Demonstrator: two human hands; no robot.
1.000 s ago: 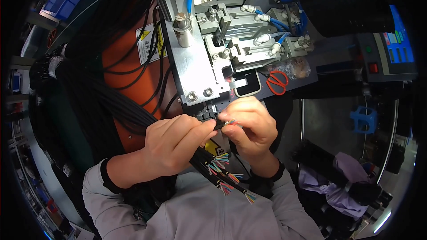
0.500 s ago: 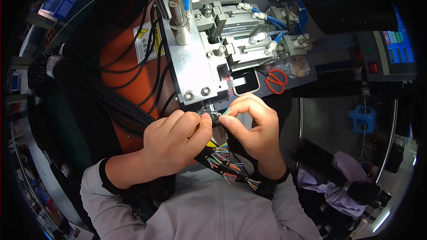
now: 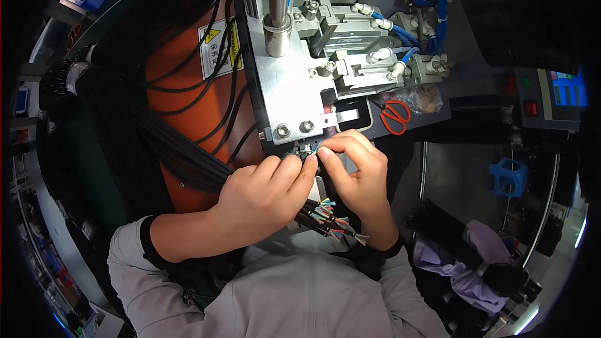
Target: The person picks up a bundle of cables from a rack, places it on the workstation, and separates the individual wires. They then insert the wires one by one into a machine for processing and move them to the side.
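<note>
Fingertips closer than earlier: left hand (image 3: pixel 266 193) grip clenched on black cables (image 3: pixel 308 218), right hand (image 3: pixel 358 174) pinching thin wires (image 3: pixel 318 147). Clear bag (image 3: pixel 421 97): brownish contents, indistinct.

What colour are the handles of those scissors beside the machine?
The handles are orange-red, best seen in the head view.

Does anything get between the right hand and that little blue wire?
Nothing visible does: the right hand has its fingertips right at the blue wire. The left hand is close beside it, not between.
</note>
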